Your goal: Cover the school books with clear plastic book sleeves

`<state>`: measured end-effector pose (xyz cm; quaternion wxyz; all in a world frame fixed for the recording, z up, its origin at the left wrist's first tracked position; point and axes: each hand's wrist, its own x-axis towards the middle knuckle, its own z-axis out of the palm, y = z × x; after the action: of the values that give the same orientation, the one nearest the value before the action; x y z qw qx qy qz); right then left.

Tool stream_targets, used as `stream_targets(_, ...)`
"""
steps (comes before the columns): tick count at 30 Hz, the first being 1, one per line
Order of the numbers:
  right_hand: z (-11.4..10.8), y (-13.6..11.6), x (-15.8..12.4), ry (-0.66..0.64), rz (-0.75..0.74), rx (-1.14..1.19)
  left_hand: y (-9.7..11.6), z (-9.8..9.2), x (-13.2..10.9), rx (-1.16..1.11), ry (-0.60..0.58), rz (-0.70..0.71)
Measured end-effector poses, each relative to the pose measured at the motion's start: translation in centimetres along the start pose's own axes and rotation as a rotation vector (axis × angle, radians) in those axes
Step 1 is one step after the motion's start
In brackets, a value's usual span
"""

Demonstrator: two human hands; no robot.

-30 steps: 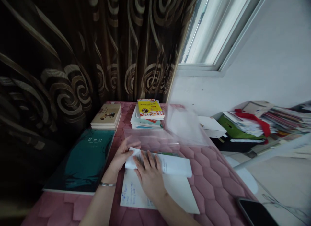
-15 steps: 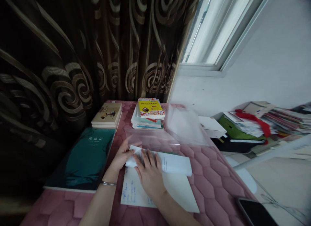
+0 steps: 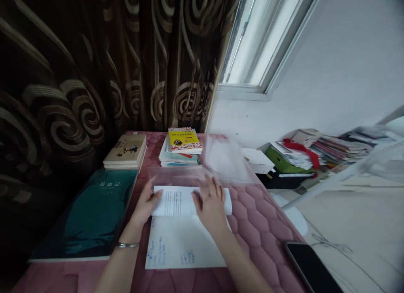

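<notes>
An open booklet [image 3: 181,238] lies in front of me, with handwritten blue notes on its pale lower part and a printed white page [image 3: 175,202] curving across its upper part. My left hand [image 3: 148,202] grips the left edge, thumb on the page and fingers behind. Over the right half of the page, my right hand [image 3: 212,207] has its fingers spread towards the top edge, thumb touching the paper. Along that top edge runs a clear plastic sheet [image 3: 178,175]; whether the right fingertips touch it, I cannot tell.
A teal book [image 3: 94,217] and a beige book stack [image 3: 126,150] lie left. Behind are a yellow book [image 3: 184,138] on others and clear film [image 3: 224,158]. A phone [image 3: 311,265] sits at the right edge of the pink quilted cover [image 3: 252,225].
My right hand has slid right and up across the page, its fingers now farther apart. The left thumb rests nearer the page's left edge. The view has turned slightly right.
</notes>
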<state>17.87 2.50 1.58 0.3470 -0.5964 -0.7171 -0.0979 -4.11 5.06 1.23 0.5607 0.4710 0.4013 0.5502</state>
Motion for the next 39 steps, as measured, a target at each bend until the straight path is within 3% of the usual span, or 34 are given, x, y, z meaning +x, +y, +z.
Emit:
stream_targets(4, 0.9, 4.6, 0.8, 0.025, 0.324, 0.154, -0.3, -0.2, 0.1, 0.046, 0.032, 0.026)
stream_targets(8, 2.5, 8.0, 1.3, 0.029, 0.606, 0.661, -0.7, -0.5, 0.2, 0.110, 0.060, 0.052)
stream_targets(11, 3.2, 9.2, 1.5, 0.039, 0.732, 0.945, -0.7, -0.6, 0.2, 0.110, 0.031, 0.024)
stream_targets(15, 3.4, 9.3, 1.6, 0.076, 0.756, 1.132, -0.3, -0.4, 0.0, 0.112, 0.010, -0.012)
stream_targets(19, 2.9, 8.9, 1.8, 0.139, 0.737, 1.164, -0.2, -0.3, 0.1, 0.132, 0.053, 0.008)
stream_targets(31, 0.9, 9.9, 1.8, 0.061, 0.833, 1.232, -1.7, -0.3, 1.1, 0.113, 0.220, 0.108)
stream_targets(39, 1.6, 9.4, 1.7, 0.011, 0.796, 1.192, -1.5, -0.3, 0.9, 0.150, 0.253, 0.088)
